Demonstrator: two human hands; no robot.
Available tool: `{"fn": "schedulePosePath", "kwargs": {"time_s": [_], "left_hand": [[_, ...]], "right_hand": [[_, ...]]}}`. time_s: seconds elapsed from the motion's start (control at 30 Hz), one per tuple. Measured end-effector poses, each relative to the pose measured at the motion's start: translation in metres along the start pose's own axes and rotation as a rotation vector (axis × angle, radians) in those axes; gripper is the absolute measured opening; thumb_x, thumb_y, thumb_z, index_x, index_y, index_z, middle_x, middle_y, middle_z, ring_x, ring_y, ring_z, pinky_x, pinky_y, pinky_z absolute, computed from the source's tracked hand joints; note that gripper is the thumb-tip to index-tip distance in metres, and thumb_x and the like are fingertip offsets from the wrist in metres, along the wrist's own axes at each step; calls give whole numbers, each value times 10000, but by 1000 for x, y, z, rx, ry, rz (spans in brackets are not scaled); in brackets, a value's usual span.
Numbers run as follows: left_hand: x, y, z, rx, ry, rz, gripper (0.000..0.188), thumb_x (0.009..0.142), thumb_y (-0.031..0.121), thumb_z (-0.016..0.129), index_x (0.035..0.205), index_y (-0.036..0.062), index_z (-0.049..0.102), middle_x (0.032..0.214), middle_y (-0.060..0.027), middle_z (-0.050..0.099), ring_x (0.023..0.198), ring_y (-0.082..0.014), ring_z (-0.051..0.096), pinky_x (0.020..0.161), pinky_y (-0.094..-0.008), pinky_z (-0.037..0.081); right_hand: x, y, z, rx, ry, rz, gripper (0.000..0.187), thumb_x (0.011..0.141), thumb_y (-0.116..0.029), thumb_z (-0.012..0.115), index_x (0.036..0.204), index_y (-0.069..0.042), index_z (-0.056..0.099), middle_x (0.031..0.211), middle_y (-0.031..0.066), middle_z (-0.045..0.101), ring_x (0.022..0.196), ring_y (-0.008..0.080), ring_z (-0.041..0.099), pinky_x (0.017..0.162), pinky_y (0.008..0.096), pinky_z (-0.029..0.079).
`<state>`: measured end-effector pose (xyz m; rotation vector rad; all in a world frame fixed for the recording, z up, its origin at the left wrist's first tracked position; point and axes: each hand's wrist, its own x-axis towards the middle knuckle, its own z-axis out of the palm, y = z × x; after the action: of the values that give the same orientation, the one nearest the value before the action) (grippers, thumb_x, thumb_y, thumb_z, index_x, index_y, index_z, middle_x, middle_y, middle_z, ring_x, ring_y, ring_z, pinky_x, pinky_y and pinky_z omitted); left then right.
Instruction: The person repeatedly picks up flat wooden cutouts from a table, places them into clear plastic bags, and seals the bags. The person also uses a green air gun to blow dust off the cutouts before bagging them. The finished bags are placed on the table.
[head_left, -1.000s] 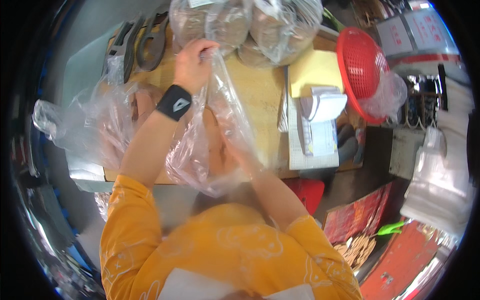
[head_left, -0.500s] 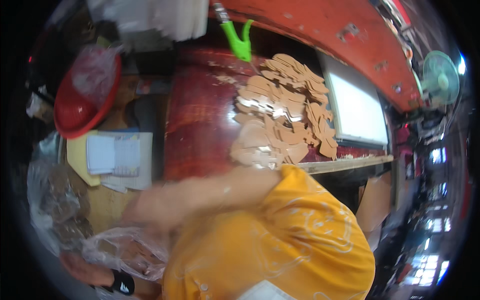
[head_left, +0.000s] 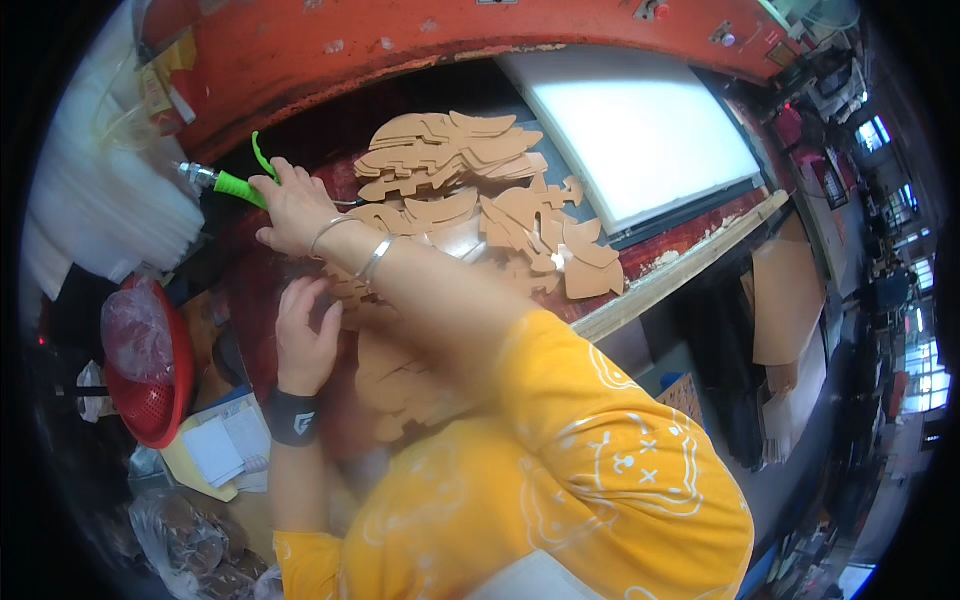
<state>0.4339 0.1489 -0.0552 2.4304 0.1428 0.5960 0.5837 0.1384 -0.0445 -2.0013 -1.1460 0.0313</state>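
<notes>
My right hand (head_left: 298,212) reaches across to a green air blow gun (head_left: 238,188) at the far left of the dark red table. Its fingertips overlap the gun's handle and lever, with the thumb stuck out apart; a firm grip does not show. Nearer to me, my left hand (head_left: 306,335), with a black wristband, hovers by the left edge of the tan pieces, fingers loosely curved and apart, holding nothing. Several stacks of tan, curved cut-out pieces (head_left: 450,150) cover the table's middle. My right forearm hides part of the nearer stacks.
A thick white board (head_left: 640,130) lies right of the stacks. An orange-red machine beam (head_left: 400,45) spans the back. A wooden strip (head_left: 690,262) edges the table. At left are a red plastic basket (head_left: 150,400), papers (head_left: 225,445) and white sheeting (head_left: 110,200).
My view has turned, so the table sits further left. My right hand has swung from low left up to the blow gun. My left hand has risen from the lower left to beside the pieces.
</notes>
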Motion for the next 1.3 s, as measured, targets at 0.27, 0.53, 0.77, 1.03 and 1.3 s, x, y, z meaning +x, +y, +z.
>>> {"fn": "schedulePosePath", "kwargs": {"time_s": [0.27,0.53,0.77,1.03,1.3], "left_hand": [[58,-55,69,12,-66,425,232,788,113,544,985,6,602,1013,-204,587,979,-381,537,827,-413,447],[90,-4,90,99,-204,318,329,855,278,531,1073,42,599,1019,-147,600,993,-312,546,857,-414,421],[102,14,62,-51,-728,-166,542,794,461,584,1150,52,592,1150,-159,562,1100,-299,506,952,-409,369],[138,34,84,-207,-1059,-322,558,823,432,615,1132,-24,527,1029,-113,588,969,-185,553,848,-309,443],[160,17,78,-190,-1515,-208,603,667,243,792,1163,-3,554,996,-84,650,881,-169,612,782,-272,483]], "right_hand": [[30,-23,-31,-38,-28,123,327,697,-310,686,897,-53,662,1037,199,516,920,353,575,807,414,491],[-40,-16,-214,161,377,-78,245,784,-233,703,842,-10,618,766,70,532,686,165,546,615,302,438],[-133,18,-245,109,670,179,245,707,-224,752,734,-2,651,778,54,580,697,121,552,612,260,447],[-162,48,-245,239,689,155,181,668,-140,751,727,6,662,876,93,610,791,144,575,685,263,457],[-172,58,-256,244,720,131,191,653,-143,767,721,1,661,904,96,611,801,146,574,688,262,454]]}}
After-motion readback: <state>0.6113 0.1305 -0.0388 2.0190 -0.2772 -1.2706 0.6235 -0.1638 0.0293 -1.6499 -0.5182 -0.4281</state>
